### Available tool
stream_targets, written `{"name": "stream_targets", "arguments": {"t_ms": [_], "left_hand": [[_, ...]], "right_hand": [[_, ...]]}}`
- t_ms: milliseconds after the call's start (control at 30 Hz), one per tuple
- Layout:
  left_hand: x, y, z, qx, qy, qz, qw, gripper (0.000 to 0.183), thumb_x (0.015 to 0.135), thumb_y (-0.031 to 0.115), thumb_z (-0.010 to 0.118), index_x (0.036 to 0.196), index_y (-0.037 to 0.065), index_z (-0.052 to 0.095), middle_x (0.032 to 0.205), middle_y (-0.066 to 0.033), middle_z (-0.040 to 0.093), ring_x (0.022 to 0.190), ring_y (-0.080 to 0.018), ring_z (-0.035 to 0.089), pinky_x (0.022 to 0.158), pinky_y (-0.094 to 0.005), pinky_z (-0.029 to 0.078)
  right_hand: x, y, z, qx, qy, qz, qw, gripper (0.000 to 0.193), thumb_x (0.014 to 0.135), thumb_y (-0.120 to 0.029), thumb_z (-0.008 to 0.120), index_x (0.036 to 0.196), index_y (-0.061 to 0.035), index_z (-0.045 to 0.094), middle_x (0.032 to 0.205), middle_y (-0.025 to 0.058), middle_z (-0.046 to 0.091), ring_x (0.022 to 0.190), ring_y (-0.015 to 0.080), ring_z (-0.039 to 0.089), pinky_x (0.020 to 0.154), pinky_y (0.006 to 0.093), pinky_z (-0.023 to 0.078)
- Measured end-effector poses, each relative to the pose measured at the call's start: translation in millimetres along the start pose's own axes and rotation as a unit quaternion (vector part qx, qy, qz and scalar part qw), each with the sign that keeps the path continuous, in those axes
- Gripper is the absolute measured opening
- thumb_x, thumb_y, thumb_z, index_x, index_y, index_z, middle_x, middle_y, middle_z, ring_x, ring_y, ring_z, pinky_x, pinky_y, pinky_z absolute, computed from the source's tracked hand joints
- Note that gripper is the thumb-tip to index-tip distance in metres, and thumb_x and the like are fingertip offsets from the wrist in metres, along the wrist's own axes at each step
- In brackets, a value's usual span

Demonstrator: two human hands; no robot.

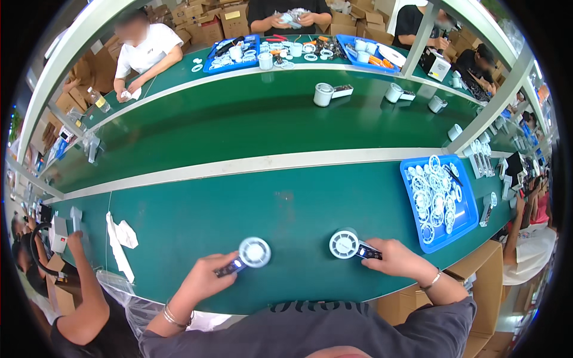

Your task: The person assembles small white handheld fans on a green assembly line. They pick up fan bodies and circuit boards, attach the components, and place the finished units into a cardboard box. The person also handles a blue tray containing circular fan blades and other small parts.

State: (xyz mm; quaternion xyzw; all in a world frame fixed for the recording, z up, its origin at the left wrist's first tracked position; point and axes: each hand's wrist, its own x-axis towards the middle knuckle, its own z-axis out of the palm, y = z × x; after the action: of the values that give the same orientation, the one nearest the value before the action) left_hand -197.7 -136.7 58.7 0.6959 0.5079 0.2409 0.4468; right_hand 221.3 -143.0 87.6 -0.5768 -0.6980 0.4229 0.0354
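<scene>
My left hand [207, 275] is closed round the dark handle of a handheld fan [255, 252], whose round white head points up and to the right. A small light glows on that handle near the head. To the right, my right hand [399, 260] grips the handle of a second fan [344, 244]. Its white head has a spoked round grille facing up, and lights and what looks like a circuit board show on the handle. Both fans are held just over or on the green table [286, 209], apart from each other; whether they touch it I cannot tell.
At the right lies a blue tray [464, 222] of white rings. Crumpled white material [126, 234] sits at the left. Beyond a pale rail [239, 169], a green belt [209, 119] carries several fans [323, 94]. Other people work around; a cardboard box [486, 286] stands lower right.
</scene>
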Motion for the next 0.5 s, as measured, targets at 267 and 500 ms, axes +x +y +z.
{"name": "stream_targets", "arguments": {"t_ms": [267,500], "left_hand": [[-4.2,-18.2,11.0,0.035,0.083,-0.023,0.996,0.047,0.069,0.005,0.069,0.116,0.004,0.062,0.076,-0.0063,0.06,0.064,-0.011,0.052,0.06,-0.0254,0.045],[7.2,36.5,-16.2,0.021,0.239,0.108,0.965,0.04,0.066,0.002,0.071,0.105,-0.002,0.064,0.084,-0.0054,0.062,0.072,-0.0105,0.054,0.062,-0.0242,0.044]], "right_hand": [[-2.8,2.8,4.4,-0.001,0.031,0.026,0.999,0.032,0.079,-0.02,0.069,0.1,0.0018,0.058,0.077,0.0076,0.058,0.068,0.0127,0.054,0.061,0.0276,0.045],[-24.9,-45.7,-25.7,0.189,0.343,-0.162,0.906,0.028,0.075,-0.006,0.07,0.101,-0.0008,0.059,0.087,0.0057,0.06,0.078,0.0124,0.055,0.069,0.0276,0.046]]}}
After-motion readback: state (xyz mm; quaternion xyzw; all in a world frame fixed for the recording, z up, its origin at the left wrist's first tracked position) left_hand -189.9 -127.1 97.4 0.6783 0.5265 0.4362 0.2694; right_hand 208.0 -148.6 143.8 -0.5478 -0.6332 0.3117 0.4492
